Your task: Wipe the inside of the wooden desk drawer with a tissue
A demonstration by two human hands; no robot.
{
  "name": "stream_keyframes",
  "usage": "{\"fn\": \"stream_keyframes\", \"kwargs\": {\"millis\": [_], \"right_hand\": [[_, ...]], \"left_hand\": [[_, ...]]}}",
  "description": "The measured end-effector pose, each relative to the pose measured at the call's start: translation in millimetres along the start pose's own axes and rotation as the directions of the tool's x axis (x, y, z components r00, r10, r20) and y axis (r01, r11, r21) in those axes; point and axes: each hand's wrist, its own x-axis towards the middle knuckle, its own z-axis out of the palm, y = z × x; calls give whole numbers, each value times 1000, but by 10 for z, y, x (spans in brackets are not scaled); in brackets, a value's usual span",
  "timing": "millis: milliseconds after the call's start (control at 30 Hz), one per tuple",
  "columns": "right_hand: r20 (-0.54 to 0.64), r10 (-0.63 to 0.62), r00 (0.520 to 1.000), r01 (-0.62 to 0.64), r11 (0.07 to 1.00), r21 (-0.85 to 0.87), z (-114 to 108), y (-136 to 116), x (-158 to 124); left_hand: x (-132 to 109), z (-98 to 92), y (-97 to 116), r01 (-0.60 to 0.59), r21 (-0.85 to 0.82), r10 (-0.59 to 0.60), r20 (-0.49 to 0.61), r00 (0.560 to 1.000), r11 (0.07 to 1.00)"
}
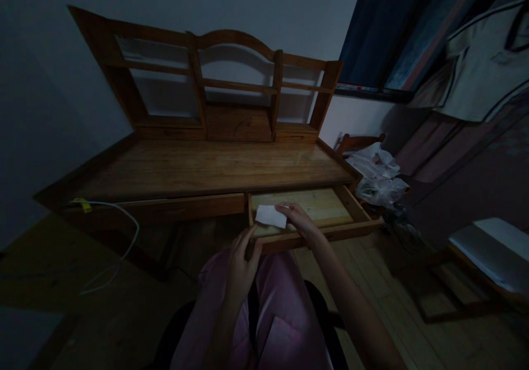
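1. Head view: a white, rectangular, paper-like sheet (269, 216), edge pinched in the right hand (301, 221), extends toward nine o'clock from that grip.
2. Beneath it: an open, pale wooden drawer (324, 207).
3. Left hand (243, 262): thumb and fingers apart, at the sheet's seven o'clock.

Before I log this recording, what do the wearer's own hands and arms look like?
The left hand and right hand are ungloved. No sleeve, watch or cable shows on either forearm; dim light hides finer details. Pink clothing covers the legs.

hanging pale shirt (483, 64) | plastic bags (375, 163) by chair (362, 140) | dangling white cable (136, 233) | stool (490, 251)
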Motion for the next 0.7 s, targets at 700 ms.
{"fn": "stream_keyframes", "kwargs": {"millis": [700], "right_hand": [[52,-101,994,102,995,-20,35,-64,-60]], "left_hand": [[-30,21,319,-67,-39,70,79,994,997]]}}
